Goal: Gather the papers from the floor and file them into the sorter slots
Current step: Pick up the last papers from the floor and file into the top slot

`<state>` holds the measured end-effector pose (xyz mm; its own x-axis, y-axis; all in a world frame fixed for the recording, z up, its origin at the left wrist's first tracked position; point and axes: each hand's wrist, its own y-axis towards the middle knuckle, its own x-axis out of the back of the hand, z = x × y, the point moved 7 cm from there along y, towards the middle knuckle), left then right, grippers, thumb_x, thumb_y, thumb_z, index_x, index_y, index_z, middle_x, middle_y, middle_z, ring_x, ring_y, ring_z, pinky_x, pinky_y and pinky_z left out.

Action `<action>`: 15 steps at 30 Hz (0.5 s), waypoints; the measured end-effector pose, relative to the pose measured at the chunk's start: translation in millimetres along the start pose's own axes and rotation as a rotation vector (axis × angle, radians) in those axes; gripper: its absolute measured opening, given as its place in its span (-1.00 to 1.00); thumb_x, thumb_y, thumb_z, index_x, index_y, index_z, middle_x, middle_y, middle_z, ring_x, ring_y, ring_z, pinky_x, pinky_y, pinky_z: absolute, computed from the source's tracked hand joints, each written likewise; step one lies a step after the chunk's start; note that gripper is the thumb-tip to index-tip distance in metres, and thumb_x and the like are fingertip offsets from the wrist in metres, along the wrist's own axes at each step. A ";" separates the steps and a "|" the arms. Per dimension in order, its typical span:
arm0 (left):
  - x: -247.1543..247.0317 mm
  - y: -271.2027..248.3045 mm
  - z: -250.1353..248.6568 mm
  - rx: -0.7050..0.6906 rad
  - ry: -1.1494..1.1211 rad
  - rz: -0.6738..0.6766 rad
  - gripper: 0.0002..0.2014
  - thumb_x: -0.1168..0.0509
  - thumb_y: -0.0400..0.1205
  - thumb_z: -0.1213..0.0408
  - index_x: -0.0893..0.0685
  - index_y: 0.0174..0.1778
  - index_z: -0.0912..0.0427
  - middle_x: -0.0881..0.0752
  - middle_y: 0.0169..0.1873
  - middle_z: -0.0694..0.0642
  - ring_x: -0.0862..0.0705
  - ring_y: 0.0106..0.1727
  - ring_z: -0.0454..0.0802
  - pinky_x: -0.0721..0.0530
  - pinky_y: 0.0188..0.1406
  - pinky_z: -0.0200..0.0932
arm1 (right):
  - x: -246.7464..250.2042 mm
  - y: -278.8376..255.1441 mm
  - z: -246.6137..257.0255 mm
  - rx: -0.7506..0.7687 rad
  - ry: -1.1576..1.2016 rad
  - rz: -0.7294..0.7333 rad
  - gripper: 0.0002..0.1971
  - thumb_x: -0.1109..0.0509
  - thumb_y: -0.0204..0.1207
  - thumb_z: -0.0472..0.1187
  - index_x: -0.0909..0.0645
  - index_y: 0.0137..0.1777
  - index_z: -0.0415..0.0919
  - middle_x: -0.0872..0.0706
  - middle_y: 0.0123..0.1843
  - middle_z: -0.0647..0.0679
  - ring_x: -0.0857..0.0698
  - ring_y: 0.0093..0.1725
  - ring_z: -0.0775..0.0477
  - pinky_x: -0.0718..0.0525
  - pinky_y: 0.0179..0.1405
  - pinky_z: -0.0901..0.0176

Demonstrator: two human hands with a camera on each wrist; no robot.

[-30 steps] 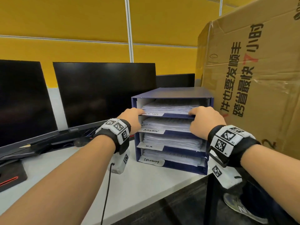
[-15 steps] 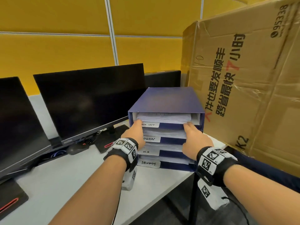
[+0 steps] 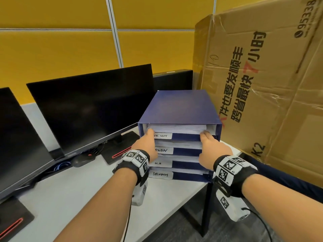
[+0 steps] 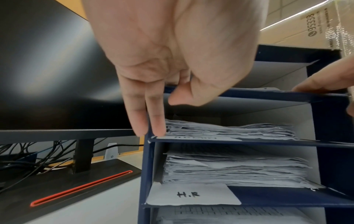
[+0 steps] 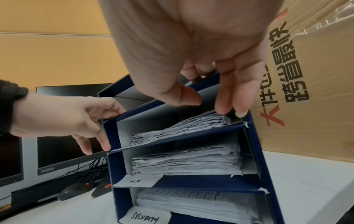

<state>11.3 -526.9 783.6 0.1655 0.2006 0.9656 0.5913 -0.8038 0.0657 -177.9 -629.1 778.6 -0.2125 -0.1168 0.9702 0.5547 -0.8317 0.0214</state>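
Head view: sorter (image 3: 178,109) labels (image 3: 160,174) read "ADMIN", "H.R", "SECURITY".

Head view looking down over both forearms, wrist views close under each palm, all sharing the dark-blue four-slot cardboard paper sorter (image 3: 178,109).

Both forearms are bare. Each wrist wears a black band (image 3: 132,167) carrying white tiles printed with black square markers, a white camera block (image 3: 230,207) beneath, and a thin black cable (image 3: 128,217).
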 end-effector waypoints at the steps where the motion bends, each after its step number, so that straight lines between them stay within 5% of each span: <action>1: 0.4 -0.4 0.8 -0.002 0.004 0.004 -0.43 -0.29 0.50 0.46 -0.25 0.38 0.07 -0.61 -0.16 0.11 -0.69 -0.20 0.13 -0.75 -0.14 0.08 | 0.6 -0.6 -0.2 -0.012 0.006 -0.006 -0.22 -0.28 0.51 -0.26 0.02 0.67 -0.08 0.05 0.72 0.07 -0.50 0.46 -0.18 -0.58 0.33 -0.04; 3: 1.6 -0.5 0.6 -0.015 0.012 0.001 -0.40 -0.33 0.49 0.44 -0.27 0.41 0.05 -0.59 0.08 0.11 -0.70 -0.10 0.16 -0.73 -0.03 0.10 | 3.5 0.1 -1.8 -0.047 0.027 -0.029 -0.24 -0.28 0.48 -0.26 -0.03 0.65 -0.06 -0.01 0.70 0.00 -0.55 0.38 -0.25 -0.60 0.23 -0.04; 6: 2.4 2.7 -2.7 -0.043 0.032 -0.040 -0.34 -0.37 0.45 0.43 -0.27 0.44 0.05 -0.24 0.51 0.04 -0.69 0.05 0.22 -0.68 0.01 0.09 | 8.5 6.7 -3.4 -0.058 0.107 -0.030 -0.22 -0.28 0.45 -0.24 -0.03 0.64 0.04 -0.12 0.67 -0.05 -0.56 0.34 -0.31 -0.60 0.23 -0.05; 11: -1.1 11.0 -5.5 0.035 -0.102 -0.029 -0.28 -0.33 0.47 0.47 -0.12 0.49 0.11 -0.33 0.48 0.21 -0.69 0.04 0.29 -0.66 -0.11 0.04 | 7.7 14.3 -8.5 -0.103 0.246 0.005 -0.30 -0.31 0.46 -0.26 -0.13 0.59 -0.12 -0.58 0.29 -0.19 -0.63 0.14 -0.24 -0.65 0.06 0.04; 15: -0.8 21.4 -2.6 0.128 -0.333 -0.060 -0.26 -0.26 0.48 0.49 -0.03 0.49 0.08 -0.51 0.28 0.25 -0.70 -0.10 0.20 -0.70 -0.21 -0.01 | 7.2 20.4 -11.2 -0.159 0.350 -0.003 -0.40 -0.31 0.46 -0.26 -0.20 0.49 -0.20 -0.59 -0.04 -0.12 -0.66 -0.07 -0.19 -0.70 -0.07 0.02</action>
<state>21.8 -545.7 784.9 0.3628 0.4335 0.8249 0.6982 -0.7127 0.0675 -177.2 -653.0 783.3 -0.4912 -0.2694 0.8283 0.4274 -0.9032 -0.0403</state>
